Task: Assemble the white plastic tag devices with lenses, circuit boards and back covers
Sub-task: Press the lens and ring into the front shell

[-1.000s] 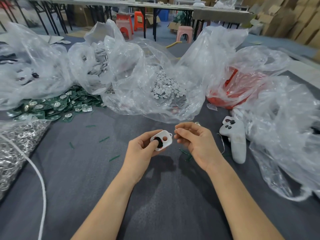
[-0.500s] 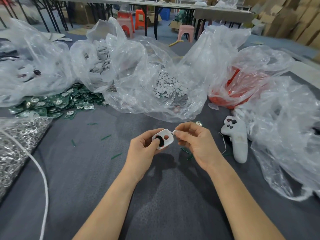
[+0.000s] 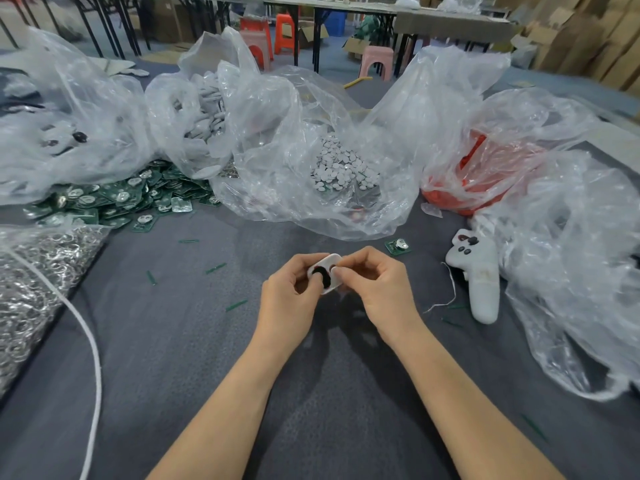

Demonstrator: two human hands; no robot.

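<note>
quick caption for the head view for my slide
Left hand and right hand pinch a white tag shell above the grey table, clear bags of parts and green circuit boards behind.

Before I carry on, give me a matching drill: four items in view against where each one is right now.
Things:
1. white tag shell
2. green circuit boards
3. white discs
4. white controller

Places:
A. inside the clear bag at centre
B. heaped loose at the left
C. pinched between left hand and right hand
D. lying on the table, right of the hands

Pairs: 1-C, 2-B, 3-A, 4-D
</note>
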